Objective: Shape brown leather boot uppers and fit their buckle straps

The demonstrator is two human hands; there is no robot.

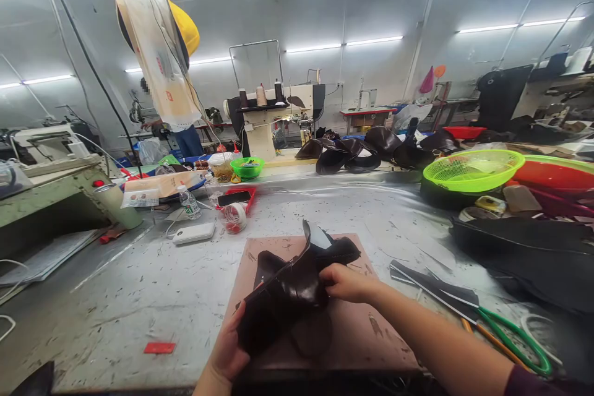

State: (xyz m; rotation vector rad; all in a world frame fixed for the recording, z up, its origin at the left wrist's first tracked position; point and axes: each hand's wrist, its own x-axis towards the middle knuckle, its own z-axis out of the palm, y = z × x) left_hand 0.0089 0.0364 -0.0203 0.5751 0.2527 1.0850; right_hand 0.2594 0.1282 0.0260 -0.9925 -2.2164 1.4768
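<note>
A glossy dark brown leather shoe upper (297, 281) is held above a brownish-pink board (357, 334) on the worktable. My left hand (228, 346) grips its lower left end, thumb on top and the other fingers partly hidden beneath. On the right side of the upper, my right hand (343, 283) is closed, fingertips curled against the leather. A pale lining patch (319, 237) shows near the top opening. Whether the upper's underside touches the board cannot be made out.
Green-handled scissors (515, 340) lie right of the board, near black leather (524, 253). Beyond are a green basket (473, 170), several dark uppers (357, 154) and a sewing machine (269, 114). A power bank (193, 233), bottle (189, 203) and red strip (159, 348) lie left.
</note>
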